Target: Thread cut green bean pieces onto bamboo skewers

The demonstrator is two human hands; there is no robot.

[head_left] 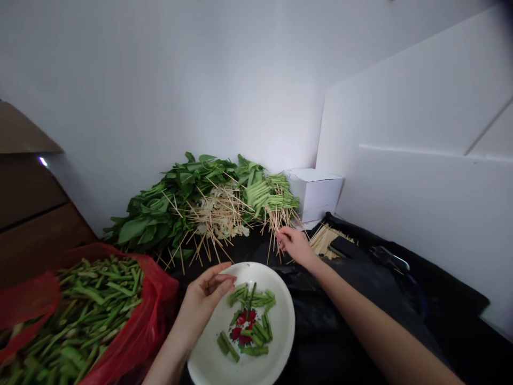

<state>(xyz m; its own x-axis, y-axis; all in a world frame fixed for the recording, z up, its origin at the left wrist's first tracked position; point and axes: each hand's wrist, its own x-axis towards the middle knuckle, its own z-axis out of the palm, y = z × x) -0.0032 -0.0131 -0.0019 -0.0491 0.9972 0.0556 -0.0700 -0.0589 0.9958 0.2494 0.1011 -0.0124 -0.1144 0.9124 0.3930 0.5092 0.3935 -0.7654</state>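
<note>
Over the left rim of a white enamel bowl (282, 331), my left hand (206, 294) is open, its thumb and fingers apart with nothing between them. Short cut pieces of green bean (260, 331) lie in the bowl, around the red flower printed on its bottom. Farther off, my right hand (296, 246) pinches at the stick ends of the bean skewers; a bamboo skewer (276, 222) shows at its fingertips, partly covered by them. Green beans threaded on skewers (282, 198) are stacked just beyond this hand.
A red plastic bag (156, 299) full of cut beans stands at the left. Leafy greens (150, 214) and pale skewered pieces (222, 206) are heaped by the wall. Rightward are a white box (318, 198), loose bamboo sticks (326, 240) and black plastic sheeting (312, 315).
</note>
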